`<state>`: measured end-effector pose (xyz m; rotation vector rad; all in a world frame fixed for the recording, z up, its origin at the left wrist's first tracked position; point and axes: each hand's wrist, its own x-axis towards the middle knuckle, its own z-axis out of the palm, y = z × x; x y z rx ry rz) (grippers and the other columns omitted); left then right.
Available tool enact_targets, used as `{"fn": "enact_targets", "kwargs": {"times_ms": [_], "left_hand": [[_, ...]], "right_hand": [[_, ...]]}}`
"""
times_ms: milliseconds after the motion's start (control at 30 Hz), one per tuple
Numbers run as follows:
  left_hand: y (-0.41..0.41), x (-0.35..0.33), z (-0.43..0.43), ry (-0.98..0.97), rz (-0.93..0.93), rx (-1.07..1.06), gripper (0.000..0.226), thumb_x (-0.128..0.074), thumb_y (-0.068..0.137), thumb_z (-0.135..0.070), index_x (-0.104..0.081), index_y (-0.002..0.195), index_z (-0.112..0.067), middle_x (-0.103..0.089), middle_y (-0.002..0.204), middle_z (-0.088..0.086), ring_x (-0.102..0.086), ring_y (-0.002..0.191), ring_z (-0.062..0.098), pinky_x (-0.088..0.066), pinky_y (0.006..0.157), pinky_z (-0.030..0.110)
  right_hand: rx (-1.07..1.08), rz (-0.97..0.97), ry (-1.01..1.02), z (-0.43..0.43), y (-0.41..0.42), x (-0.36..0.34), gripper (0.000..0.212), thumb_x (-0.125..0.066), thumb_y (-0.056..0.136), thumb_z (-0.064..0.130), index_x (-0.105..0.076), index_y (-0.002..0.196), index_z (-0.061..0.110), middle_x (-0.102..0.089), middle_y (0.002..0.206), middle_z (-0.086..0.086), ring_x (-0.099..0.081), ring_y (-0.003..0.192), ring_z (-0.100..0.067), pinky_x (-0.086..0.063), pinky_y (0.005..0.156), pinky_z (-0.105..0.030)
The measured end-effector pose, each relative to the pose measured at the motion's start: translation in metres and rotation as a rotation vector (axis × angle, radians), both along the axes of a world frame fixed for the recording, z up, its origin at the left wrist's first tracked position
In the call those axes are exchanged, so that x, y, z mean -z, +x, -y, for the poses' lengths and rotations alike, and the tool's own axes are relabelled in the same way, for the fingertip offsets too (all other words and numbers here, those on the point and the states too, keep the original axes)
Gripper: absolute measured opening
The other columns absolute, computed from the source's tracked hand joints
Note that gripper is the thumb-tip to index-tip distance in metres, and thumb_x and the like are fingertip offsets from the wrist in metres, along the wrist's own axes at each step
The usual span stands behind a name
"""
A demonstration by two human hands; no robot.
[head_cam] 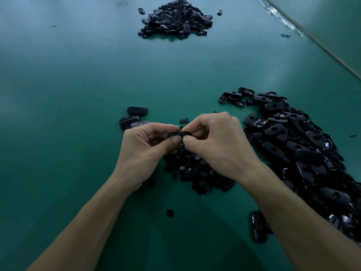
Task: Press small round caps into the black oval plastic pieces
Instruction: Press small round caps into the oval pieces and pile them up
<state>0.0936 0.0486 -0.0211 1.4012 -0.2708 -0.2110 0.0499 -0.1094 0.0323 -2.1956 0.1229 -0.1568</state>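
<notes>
My left hand [145,147] and my right hand [216,141] meet at the middle of the table and together pinch one black oval piece [178,134] between thumbs and forefingers, held edge-on above the table. Whether a cap sits in it is hidden by my fingers. Directly under my hands lies a heap of small round caps [197,171]. A large pile of black oval pieces [297,149] spreads along the right side.
A few oval pieces [134,117] lie just left of my hands. Another heap of oval pieces [175,18] sits at the far end of the green table [78,94]. Two loose caps [184,120] lie beyond my hands, one cap [170,213] between my forearms.
</notes>
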Motion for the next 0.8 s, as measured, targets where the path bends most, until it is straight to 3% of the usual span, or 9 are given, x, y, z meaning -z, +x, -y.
{"fn": "enact_targets", "kwargs": {"times_ms": [267,400,567,667,800], "left_hand": [[-0.002,-0.002,0.001,0.021,0.066,-0.067,0.013,-0.082,0.066,-0.016,-0.079,0.076,-0.025,-0.075,0.069,0.002,-0.069,0.06,0.012,-0.056,0.061,0.019],[-0.002,0.0,0.001,0.063,0.137,-0.108,0.019,-0.082,0.072,-0.008,-0.077,0.08,-0.025,-0.076,0.073,-0.003,-0.071,0.063,0.008,-0.056,0.064,0.017],[0.004,0.003,-0.008,0.287,0.33,-0.332,0.027,-0.08,0.083,-0.01,-0.075,0.095,-0.034,-0.077,0.082,-0.006,-0.073,0.068,0.013,-0.059,0.07,0.025],[0.012,0.004,-0.016,0.371,0.352,-0.427,0.024,-0.078,0.085,-0.014,-0.073,0.099,-0.033,-0.075,0.086,-0.005,-0.073,0.072,0.015,-0.061,0.074,0.032],[0.016,0.0,-0.02,0.51,0.378,-0.502,0.021,-0.078,0.085,-0.018,-0.071,0.096,-0.034,-0.069,0.079,-0.021,-0.066,0.067,-0.005,-0.053,0.072,0.012]], "right_hand": [[-0.077,-0.015,0.001,0.005,-0.003,-0.006,0.016,-0.073,0.082,0.008,-0.08,0.089,0.021,-0.074,0.072,0.015,-0.067,0.067,0.01,-0.05,0.066,-0.006],[-0.077,-0.045,-0.055,0.007,-0.002,-0.004,0.02,-0.069,0.089,0.012,-0.078,0.103,0.023,-0.075,0.085,0.014,-0.068,0.081,0.008,-0.051,0.079,-0.006],[0.078,-0.04,-0.377,0.023,0.0,0.004,0.034,-0.059,0.098,0.02,-0.065,0.131,0.024,-0.065,0.121,0.0,-0.059,0.11,-0.012,-0.045,0.106,-0.029],[0.151,-0.165,-0.613,0.04,0.0,0.007,0.043,-0.056,0.099,0.025,-0.053,0.142,0.027,-0.05,0.134,-0.006,-0.043,0.122,-0.025,-0.037,0.108,-0.038],[0.168,-0.317,-0.699,0.052,-0.002,0.01,0.043,-0.05,0.101,0.032,-0.048,0.144,0.031,-0.047,0.135,-0.008,-0.04,0.124,-0.03,-0.037,0.104,-0.044]]}}
